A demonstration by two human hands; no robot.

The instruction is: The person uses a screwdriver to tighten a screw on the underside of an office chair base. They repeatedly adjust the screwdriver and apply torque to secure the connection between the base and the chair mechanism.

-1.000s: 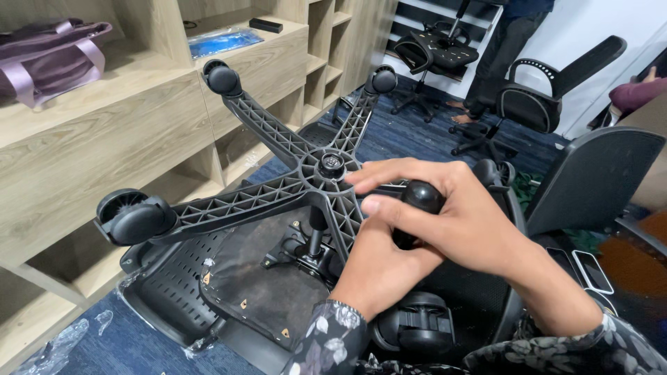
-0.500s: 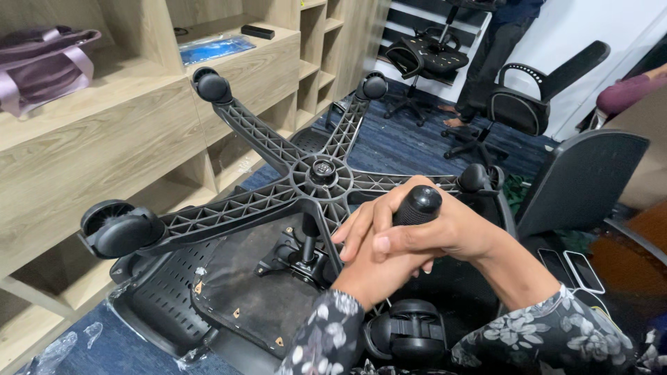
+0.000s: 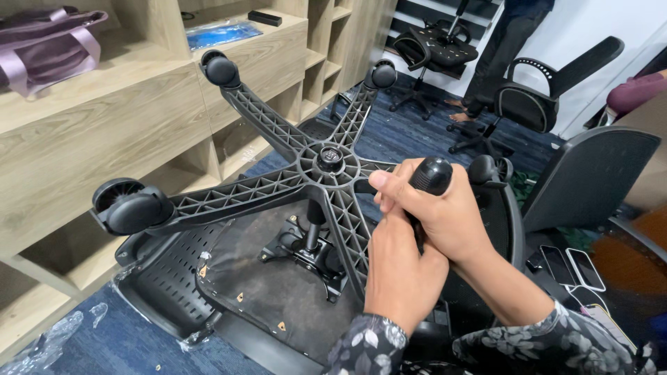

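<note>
Gripping a black handle with our right hand, we are curling its fingers tight around it; our left hand is pressing up against the right from 7 o'clock, both together. Below the knob, the handle is hidden by our fingers, so we cannot make out its end. At 9 o'clock, the chair base is standing wheels-up. Shelves at 10 o'clock are holding a purple bag.

blue plastic packet on shelf, phones on floor
</note>
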